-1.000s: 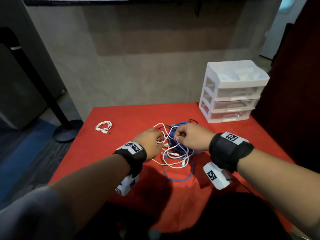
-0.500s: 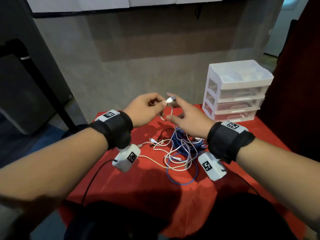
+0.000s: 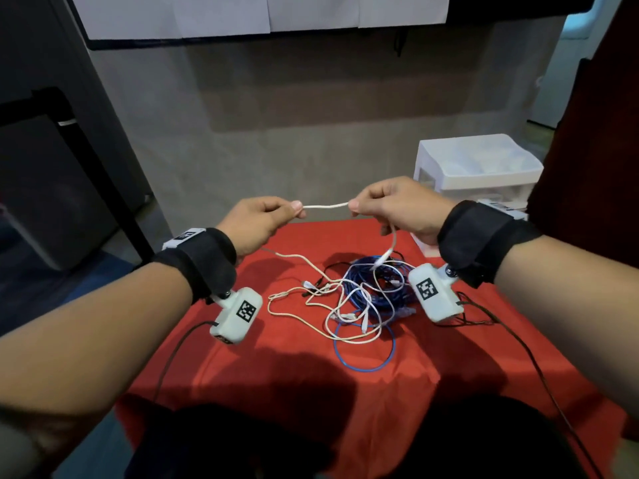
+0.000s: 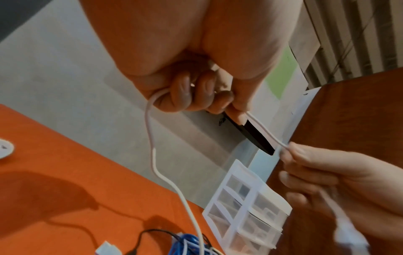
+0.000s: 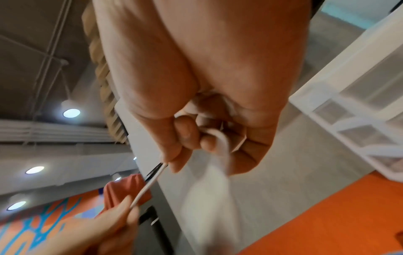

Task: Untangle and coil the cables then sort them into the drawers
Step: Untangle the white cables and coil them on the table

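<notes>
**White cable stretched between both hands above the tangle**

Head view: the left hand (image 3: 257, 223) and right hand (image 3: 397, 209) are raised over the red table (image 3: 449, 375), each pinching the white cable (image 3: 326, 205) between thumb and forefinger, with a short length pulled nearly straight between them. From the left hand's grip the cable drops to the tangle of cables (image 3: 352, 299) on the table, where white, black and blue strands cross over one another. From the right hand a free end with a plug hangs down above the tangle. The white drawer unit (image 3: 480, 167) stands at the far right of the table, partly hidden by the right wrist; its contents cannot be made out.

Left wrist view: the left hand's fingers (image 4: 185, 93) curl round the white cable (image 4: 152, 155), which runs on to the right hand (image 4: 327, 172). The drawer unit (image 4: 246, 205) shows translucent drawer fronts; nothing inside is discernible.

Right wrist view: the right hand (image 5: 207, 120) pinches the white cable (image 5: 148, 186), a blurred loop hanging from its fingers. The drawer unit (image 5: 359, 103) stands just beside it.
</notes>
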The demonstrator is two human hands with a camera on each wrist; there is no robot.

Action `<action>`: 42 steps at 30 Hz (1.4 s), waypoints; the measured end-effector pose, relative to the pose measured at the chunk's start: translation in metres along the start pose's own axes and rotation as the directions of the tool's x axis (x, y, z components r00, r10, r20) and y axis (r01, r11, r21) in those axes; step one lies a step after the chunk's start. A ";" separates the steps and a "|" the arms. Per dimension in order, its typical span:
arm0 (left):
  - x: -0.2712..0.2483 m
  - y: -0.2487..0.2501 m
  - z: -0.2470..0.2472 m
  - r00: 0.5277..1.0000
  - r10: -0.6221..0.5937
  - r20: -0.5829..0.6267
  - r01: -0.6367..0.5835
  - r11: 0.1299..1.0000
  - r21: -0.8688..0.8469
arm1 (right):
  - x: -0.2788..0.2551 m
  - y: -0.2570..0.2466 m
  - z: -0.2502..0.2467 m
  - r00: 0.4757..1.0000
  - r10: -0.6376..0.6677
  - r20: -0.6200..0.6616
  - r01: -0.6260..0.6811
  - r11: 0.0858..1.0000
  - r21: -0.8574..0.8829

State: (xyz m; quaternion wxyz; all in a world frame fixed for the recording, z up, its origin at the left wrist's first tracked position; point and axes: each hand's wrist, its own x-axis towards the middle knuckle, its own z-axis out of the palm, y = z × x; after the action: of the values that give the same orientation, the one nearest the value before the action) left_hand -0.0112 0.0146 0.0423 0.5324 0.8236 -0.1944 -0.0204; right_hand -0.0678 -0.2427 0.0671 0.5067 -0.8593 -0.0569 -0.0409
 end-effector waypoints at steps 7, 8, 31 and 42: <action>-0.005 -0.015 -0.029 1.000 -0.012 0.014 0.010 0.995 0.095 | -0.008 0.014 -0.041 0.999 0.033 -0.006 -0.033 0.995 -0.099; -0.007 -0.015 -0.030 1.000 -0.002 0.030 -0.001 0.992 0.128 | -0.007 0.015 -0.045 0.999 0.025 -0.047 -0.030 0.993 -0.115; 0.020 0.066 0.040 0.953 0.301 -0.019 -0.288 0.925 0.247 | 0.005 -0.039 -0.007 0.954 -0.299 0.003 0.220 0.696 -0.684; 0.015 -0.059 0.071 0.999 0.005 0.047 -0.023 0.926 0.378 | 0.028 -0.079 -0.090 0.812 -0.296 -0.504 0.178 0.946 -0.269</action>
State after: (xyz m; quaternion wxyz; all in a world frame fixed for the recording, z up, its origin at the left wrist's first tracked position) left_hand 0.0028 -0.0314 -0.0385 0.3593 0.9087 -0.2126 0.0024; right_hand -0.0521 -0.2822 0.1832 0.3997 -0.8475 -0.0151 -0.3489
